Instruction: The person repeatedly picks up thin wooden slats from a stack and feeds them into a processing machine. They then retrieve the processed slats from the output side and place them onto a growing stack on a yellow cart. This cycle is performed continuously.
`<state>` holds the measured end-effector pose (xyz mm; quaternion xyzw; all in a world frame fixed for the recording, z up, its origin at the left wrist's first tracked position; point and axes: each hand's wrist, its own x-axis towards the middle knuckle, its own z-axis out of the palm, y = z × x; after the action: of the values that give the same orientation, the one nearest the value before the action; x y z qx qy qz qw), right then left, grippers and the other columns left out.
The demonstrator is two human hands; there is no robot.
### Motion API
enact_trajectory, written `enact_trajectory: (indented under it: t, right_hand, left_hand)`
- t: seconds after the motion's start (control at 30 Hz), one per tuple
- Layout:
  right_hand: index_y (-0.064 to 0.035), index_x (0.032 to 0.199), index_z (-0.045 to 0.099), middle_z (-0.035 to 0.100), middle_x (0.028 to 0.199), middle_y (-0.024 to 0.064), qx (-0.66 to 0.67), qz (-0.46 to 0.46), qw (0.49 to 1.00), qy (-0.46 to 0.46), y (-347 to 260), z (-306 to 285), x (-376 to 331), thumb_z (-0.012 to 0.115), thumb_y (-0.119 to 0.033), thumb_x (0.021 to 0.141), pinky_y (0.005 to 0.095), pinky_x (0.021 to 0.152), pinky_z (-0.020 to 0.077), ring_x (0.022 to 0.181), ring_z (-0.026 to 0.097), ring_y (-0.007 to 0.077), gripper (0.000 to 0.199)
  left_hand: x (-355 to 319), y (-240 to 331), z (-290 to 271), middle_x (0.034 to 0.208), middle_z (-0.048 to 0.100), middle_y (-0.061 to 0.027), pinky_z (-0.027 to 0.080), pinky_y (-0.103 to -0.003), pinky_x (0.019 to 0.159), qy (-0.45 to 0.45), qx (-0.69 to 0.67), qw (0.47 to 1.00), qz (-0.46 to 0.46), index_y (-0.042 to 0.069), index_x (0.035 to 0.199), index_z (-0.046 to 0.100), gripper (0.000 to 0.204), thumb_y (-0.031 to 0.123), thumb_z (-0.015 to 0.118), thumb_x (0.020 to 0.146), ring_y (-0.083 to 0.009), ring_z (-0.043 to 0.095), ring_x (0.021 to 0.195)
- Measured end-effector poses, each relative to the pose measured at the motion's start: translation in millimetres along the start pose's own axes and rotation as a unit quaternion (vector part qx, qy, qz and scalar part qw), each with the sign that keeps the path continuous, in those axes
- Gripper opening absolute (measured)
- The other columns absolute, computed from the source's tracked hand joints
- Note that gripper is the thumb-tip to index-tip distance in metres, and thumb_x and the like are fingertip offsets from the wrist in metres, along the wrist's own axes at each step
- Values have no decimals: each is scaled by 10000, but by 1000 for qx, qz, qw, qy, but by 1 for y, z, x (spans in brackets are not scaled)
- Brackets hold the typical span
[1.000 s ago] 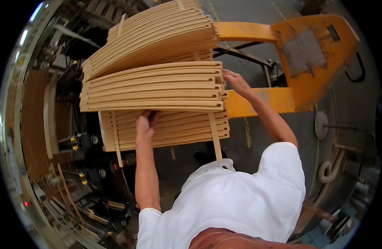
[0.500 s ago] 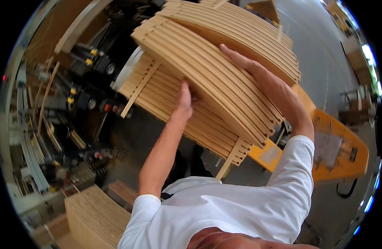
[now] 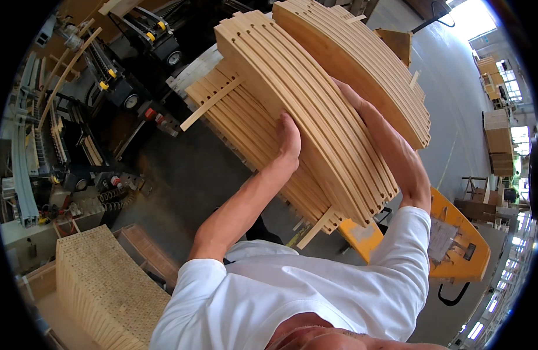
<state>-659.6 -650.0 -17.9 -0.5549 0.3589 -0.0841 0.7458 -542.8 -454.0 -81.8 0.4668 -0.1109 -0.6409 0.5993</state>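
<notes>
Between my hands stands a bundle of curved wooden slats point(image 3: 304, 99), pressed together on edge, with drilled holes near their ends. My left hand point(image 3: 288, 135) presses against the near left face of the bundle, its thumb upward. On the far right side my right hand point(image 3: 352, 98) wraps round it, fingers partly hidden behind the wood. Below lies a layer of similar slats point(image 3: 245, 131), with thin wooden spacer sticks point(image 3: 213, 104) across it near both ends. Beside the bundle, a second row of curved slats point(image 3: 350, 52) stands on the far right.
An orange pallet jack point(image 3: 455, 233) stands at the right. Black machinery with yellow knobs point(image 3: 143, 58) fills the upper left. At lower left is a large stack of wooden pieces point(image 3: 105, 280), next to a reddish-brown box point(image 3: 149, 254). Cardboard boxes point(image 3: 498, 134) stand far right.
The bundle between my hands has tipped more upright and moved right, and a gap to the far row now shows. My left hand has shifted right along with it. The view has turned.
</notes>
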Motion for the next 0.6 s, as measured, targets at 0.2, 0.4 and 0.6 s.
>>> enact_trajectory:
  t: [0.2, 0.4, 0.6]
  right_hand:
    - [-49, 1370, 541, 581, 1337, 42, 11, 63, 998, 19, -15, 61, -24, 422, -305, 1050, 268, 1067, 381, 1234, 492, 116, 427]
    - [-66, 1351, 557, 617, 1278, 31, -37, 49, 997, 35, 10, 65, -39, 423, -307, 1048, 306, 1046, 409, 1159, 545, 131, 410]
    - [-108, 1347, 566, 597, 1324, 66, -168, 134, 972, 92, -11, 95, -49, 413, -530, 1009, 364, 1010, 438, 1144, 565, 160, 562]
  left_hand:
    - [-34, -26, -22, 1418, 397, -149, 366, -383, 1063, 72, -93, 991, 69, 2, 1426, 306, 716, 589, 258, 1019, -235, 429, 1272]
    - [-76, -40, -23, 1477, 373, -73, 408, -382, 979, 75, -50, 996, -23, 150, 1530, 224, 887, 790, 173, 919, -209, 418, 1278]
    - [-100, -5, -33, 1462, 396, -44, 404, -469, 981, 100, -34, 994, 9, 172, 1496, 334, 782, 728, 289, 949, -220, 407, 1268]
